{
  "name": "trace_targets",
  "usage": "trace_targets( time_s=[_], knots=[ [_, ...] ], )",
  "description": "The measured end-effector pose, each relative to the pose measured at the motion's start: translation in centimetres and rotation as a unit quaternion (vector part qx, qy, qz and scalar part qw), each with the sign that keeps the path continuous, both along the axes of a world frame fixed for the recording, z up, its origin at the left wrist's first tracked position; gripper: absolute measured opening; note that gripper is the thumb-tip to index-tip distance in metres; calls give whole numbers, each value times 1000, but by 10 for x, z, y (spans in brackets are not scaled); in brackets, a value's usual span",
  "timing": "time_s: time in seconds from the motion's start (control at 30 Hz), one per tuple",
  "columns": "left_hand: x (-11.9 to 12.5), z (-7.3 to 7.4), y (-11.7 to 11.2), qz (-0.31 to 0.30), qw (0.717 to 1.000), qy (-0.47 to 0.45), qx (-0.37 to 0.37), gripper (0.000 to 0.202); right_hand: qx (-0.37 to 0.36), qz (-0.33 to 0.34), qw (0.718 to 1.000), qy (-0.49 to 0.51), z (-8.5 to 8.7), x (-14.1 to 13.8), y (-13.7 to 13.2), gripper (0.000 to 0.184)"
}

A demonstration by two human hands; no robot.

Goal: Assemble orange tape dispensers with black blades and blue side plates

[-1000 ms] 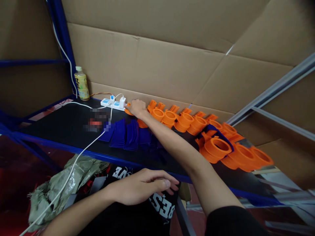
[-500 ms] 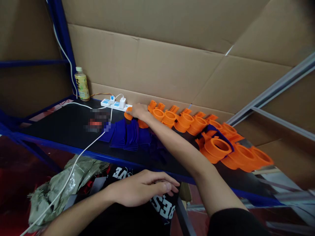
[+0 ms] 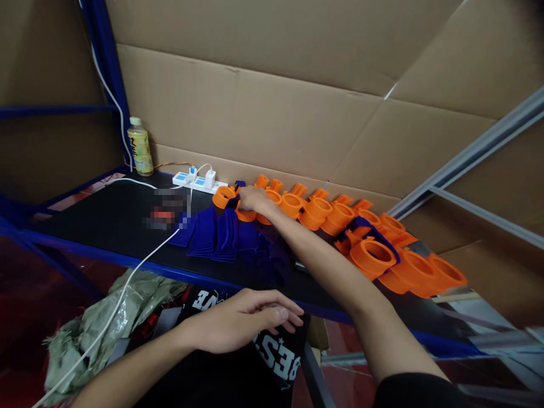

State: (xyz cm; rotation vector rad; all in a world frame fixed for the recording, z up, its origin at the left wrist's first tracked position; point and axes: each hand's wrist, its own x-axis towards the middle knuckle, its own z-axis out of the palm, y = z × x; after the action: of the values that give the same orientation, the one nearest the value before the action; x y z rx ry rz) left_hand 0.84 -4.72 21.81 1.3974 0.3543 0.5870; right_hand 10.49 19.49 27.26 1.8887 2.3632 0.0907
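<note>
Light is dim; the right edge blurs; pixelation covers some tabletop (image 3: 106, 226).

One camera, on the wearer's head. Faces forward and down across the table (image 3: 119, 221), which runs through mid-frame, its right end lower in view than its left. Wall (image 3: 255, 107) closes off the background and fills the upper part. Wearer's clothing (image 3: 238, 377) at bottom centre, seen steeply from above. Left hand (image 3: 238, 326) nearer the lens, low in frame; right hand (image 3: 254, 198) farther off, toward the table's back edge. Wide take: floor (image 3: 346, 339) shows below the table.
</note>
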Motion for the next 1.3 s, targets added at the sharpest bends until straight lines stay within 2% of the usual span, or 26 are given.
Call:
trace_targets(
  time_s=[0.2,0.3,0.37,0.4,0.47,0.5,0.57,0.6,0.63,0.7,0.77,0.83,0.93,1.0,1.03,1.1,1.17,1.3],
  knots=[
    [0,4,-1,36,998,-26,-42,37,34,-7,997,67,22,9,13,37],
    [2,5,-2,65,994,-57,-68,36,67,20,991,117,33,11,13,30],
    [2,5,0,112,985,-96,-88,35,84,55,983,153,41,11,7,25],
    [1,4,2,156,975,-125,-96,34,91,72,979,167,46,12,2,23],
    [-3,3,8,280,935,-193,-103,29,97,125,965,209,58,13,-15,20],
    [-7,4,12,354,901,-229,-99,26,90,166,952,240,64,15,-28,18],
    [-16,6,20,466,836,-279,-74,17,49,270,909,312,76,17,-59,16],
    [-20,9,24,493,815,-298,-60,23,16,322,885,335,81,18,-76,16],
    [-24,11,27,493,810,-313,-51,31,-19,363,867,340,85,18,-93,16],
    [-31,16,30,444,834,-322,-50,42,-83,415,847,320,89,17,-123,15],
    [-34,17,31,425,843,-324,-61,47,-134,438,833,310,90,15,-141,16],
    [-36,16,32,448,829,-329,-61,45,-180,439,816,330,91,15,-143,23],
    [-39,16,33,458,822,-329,-80,38,-243,428,791,364,93,19,-122,43],
    [-43,19,32,437,830,-329,-109,35,-215,398,804,386,91,20,-95,58],
    [-45,22,31,423,834,-334,-122,34,-170,367,827,391,87,18,-79,64],
    [-49,28,28,412,827,-358,-132,35,-49,277,896,345,73,11,-46,67],
    [-52,33,26,413,820,-375,-133,36,16,189,964,186,51,0,-17,59],
    [-54,36,23,421,817,-369,-139,36,-5,154,984,85,7,-18,17,42]
  ],
)
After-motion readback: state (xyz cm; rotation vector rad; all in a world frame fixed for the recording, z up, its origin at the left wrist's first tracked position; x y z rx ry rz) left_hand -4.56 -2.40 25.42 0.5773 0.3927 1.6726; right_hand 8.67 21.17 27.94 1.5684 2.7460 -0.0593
